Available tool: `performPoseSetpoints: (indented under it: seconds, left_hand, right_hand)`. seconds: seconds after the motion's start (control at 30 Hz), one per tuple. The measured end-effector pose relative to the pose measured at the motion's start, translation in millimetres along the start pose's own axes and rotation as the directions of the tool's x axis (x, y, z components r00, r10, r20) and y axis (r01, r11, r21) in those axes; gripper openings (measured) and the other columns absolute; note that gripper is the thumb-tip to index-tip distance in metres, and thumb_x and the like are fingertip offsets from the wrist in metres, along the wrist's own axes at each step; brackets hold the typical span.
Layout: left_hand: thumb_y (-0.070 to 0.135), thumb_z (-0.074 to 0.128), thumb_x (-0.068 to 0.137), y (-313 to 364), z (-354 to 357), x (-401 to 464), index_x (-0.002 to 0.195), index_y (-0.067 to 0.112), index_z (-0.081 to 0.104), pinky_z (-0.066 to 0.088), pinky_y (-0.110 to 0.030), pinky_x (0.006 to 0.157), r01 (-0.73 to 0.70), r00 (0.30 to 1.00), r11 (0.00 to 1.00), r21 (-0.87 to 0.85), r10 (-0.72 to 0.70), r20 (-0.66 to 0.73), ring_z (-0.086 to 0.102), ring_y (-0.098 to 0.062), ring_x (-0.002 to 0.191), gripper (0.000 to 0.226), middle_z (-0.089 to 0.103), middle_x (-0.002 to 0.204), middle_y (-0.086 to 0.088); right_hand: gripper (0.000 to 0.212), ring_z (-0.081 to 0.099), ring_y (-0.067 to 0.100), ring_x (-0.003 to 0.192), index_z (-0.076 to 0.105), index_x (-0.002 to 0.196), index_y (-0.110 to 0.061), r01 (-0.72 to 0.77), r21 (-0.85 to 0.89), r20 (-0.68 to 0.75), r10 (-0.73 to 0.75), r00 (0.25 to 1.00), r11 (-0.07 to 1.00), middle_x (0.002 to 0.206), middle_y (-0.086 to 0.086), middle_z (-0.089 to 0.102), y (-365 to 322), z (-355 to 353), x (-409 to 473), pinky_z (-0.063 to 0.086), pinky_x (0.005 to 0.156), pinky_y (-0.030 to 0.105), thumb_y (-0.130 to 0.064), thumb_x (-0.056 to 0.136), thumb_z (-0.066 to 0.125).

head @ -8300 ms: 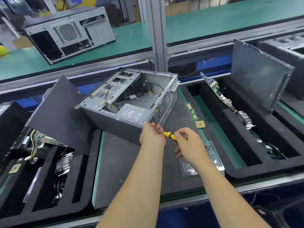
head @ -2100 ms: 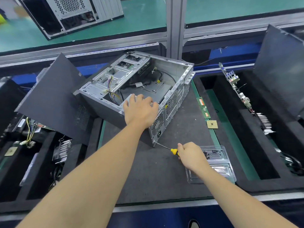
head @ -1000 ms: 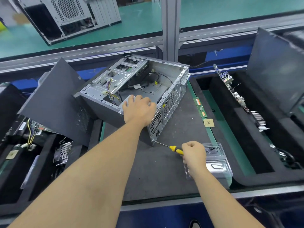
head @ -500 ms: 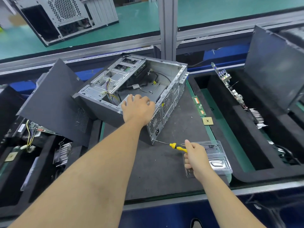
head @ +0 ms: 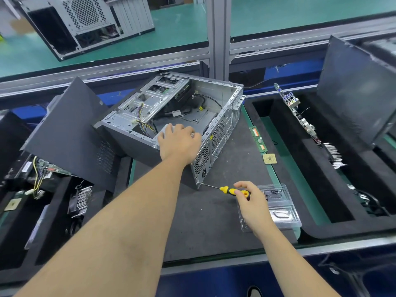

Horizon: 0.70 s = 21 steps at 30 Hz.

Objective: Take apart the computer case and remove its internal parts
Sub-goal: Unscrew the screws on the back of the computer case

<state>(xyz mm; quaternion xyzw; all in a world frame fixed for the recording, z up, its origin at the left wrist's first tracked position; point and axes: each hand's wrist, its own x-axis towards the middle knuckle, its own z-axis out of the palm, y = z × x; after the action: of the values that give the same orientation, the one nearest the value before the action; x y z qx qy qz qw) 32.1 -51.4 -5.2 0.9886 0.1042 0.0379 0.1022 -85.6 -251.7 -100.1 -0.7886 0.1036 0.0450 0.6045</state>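
An open grey computer case (head: pixel 216 116) lies on its side on the dark mat, with a drive cage, cables and a power supply inside. My left hand (head: pixel 179 144) rests flat on the power supply (head: pixel 164 132) at the case's near corner, fingers curled over its top. My right hand (head: pixel 249 200) grips a yellow and black screwdriver (head: pixel 230 190). Its tip touches the bottom rear corner of the case.
A clear plastic tray (head: pixel 280 207) with screws lies under my right hand. A RAM stick (head: pixel 258 139) and a CPU chip (head: pixel 269 158) lie right of the case. Black foam bins (head: pixel 310 168) hold a motherboard (head: pixel 296 114) and heatsinks. A side panel (head: pixel 68 133) leans at left.
My right hand moved the screwdriver from the case's upper rear corner down to its bottom rear corner. My left hand shifted onto the power supply and stays there.
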Motion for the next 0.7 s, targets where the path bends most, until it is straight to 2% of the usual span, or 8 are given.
performPoseSetpoints:
  seconds: [0.07, 0.13, 0.2, 0.27, 0.37, 0.5, 0.6, 0.7]
  left_hand:
    - [0.041, 0.028, 0.096, 0.1, 0.1, -0.6, 0.12, 0.032, 0.066, 0.023, -0.048, 0.114, 0.0, 1.0, 1.0, -0.003, 0.0, 0.0, 0.03, -0.023, 0.139, 0.046, 0.055, 0.135, 0.003]
    - [0.041, 0.028, 0.096, 0.0, 0.0, -1.0, 0.121, 0.032, 0.066, 0.022, -0.048, 0.116, -0.001, 1.0, 1.0, -0.004, 0.001, 0.003, 0.029, -0.023, 0.142, 0.046, 0.054, 0.136, 0.003]
    - [0.041, 0.027, 0.096, -0.3, 0.2, -0.4, 0.122, 0.033, 0.066, 0.022, -0.048, 0.117, 0.002, 1.0, 1.0, -0.004, -0.002, 0.008, 0.027, -0.024, 0.144, 0.047, 0.054, 0.138, 0.003]
    - [0.041, 0.028, 0.096, -0.7, 1.0, 0.2, 0.122, 0.032, 0.066, 0.021, -0.048, 0.116, 0.005, 1.0, 1.0, -0.003, -0.005, 0.006, 0.026, -0.024, 0.145, 0.047, 0.053, 0.138, 0.003]
    - [0.042, 0.027, 0.095, -1.5, 3.0, 1.2, 0.119, 0.032, 0.067, 0.021, -0.047, 0.115, 0.001, 1.0, 1.0, -0.004, -0.001, -0.003, 0.028, -0.024, 0.142, 0.047, 0.055, 0.135, 0.003]
    - [0.041, 0.027, 0.095, -1.6, 5.0, 2.0, 0.12, 0.032, 0.067, 0.019, -0.049, 0.116, 0.007, 1.0, 1.0, -0.009, -0.007, -0.005, 0.026, -0.025, 0.144, 0.048, 0.054, 0.137, 0.003]
    - [0.042, 0.026, 0.095, -1.8, 5.1, 2.1, 0.121, 0.032, 0.067, 0.018, -0.049, 0.117, 0.006, 1.0, 1.0, -0.008, -0.006, -0.003, 0.026, -0.025, 0.146, 0.049, 0.054, 0.139, 0.002]
    - [0.042, 0.027, 0.096, -1.6, 4.8, 2.0, 0.123, 0.032, 0.066, 0.017, -0.05, 0.119, 0.011, 1.0, 1.0, -0.012, -0.011, 0.007, 0.023, -0.026, 0.149, 0.049, 0.052, 0.142, 0.002]
  right_hand:
    - [0.016, 0.046, 0.015, 0.058, 0.06, 0.101, -0.033, -0.08, 0.112, 0.005, 0.08, 0.997, 0.99, 0.092, 0.004, 0.058, -0.6, 1.9, 0.3, 0.041, 0.048, 0.025, -0.018, 0.098, 0.058]
    - [0.008, 0.048, 0.018, 0.062, 0.06, 0.103, -0.027, -0.17, 0.209, 0.011, 0.172, 0.985, 0.963, 0.093, 0.005, 0.059, -4.5, 4.5, 2.8, 0.042, 0.051, 0.028, -0.029, 0.101, 0.052]
    - [0.03, 0.045, 0.018, 0.056, 0.061, 0.099, -0.018, -0.244, 0.184, 0.018, 0.245, 0.969, 0.952, 0.08, 0.007, 0.058, -8.5, 5.5, 6.1, 0.039, 0.047, 0.03, -0.039, 0.104, 0.04]
    - [0.04, 0.044, 0.018, 0.054, 0.063, 0.093, -0.013, -0.259, 0.078, 0.007, 0.259, 0.966, 0.963, 0.067, 0.007, 0.054, -9.9, 4.9, 8.2, 0.038, 0.05, 0.031, -0.041, 0.105, 0.035]
    - [0.031, 0.046, 0.02, 0.063, 0.064, 0.089, -0.013, -0.166, -0.034, -0.02, 0.165, 0.986, 0.986, 0.068, 0.002, 0.053, -8.0, 2.9, 9.6, 0.042, 0.063, 0.036, -0.032, 0.103, 0.043]
    - [0.019, 0.04, 0.009, 0.054, 0.064, 0.086, -0.024, -0.016, -0.008, -0.025, 0.016, 1.0, 1.0, 0.072, -0.011, 0.063, -11.5, 1.3, 6.2, 0.037, 0.049, 0.02, -0.017, 0.099, 0.051]
    - [0.023, 0.045, 0.013, 0.063, 0.064, 0.091, -0.031, 0.016, -0.029, 0.004, -0.016, 1.0, 0.999, 0.088, -0.001, 0.06, -12.6, 0.4, 5.5, 0.038, 0.058, 0.024, -0.011, 0.097, 0.053]
    - [0.029, 0.049, 0.019, 0.069, 0.063, 0.097, -0.033, 0.003, 0.061, 0.032, -0.005, 0.999, 0.998, 0.097, 0.005, 0.06, -14.2, -3.1, 4.1, 0.041, 0.065, 0.028, -0.005, 0.094, 0.057]
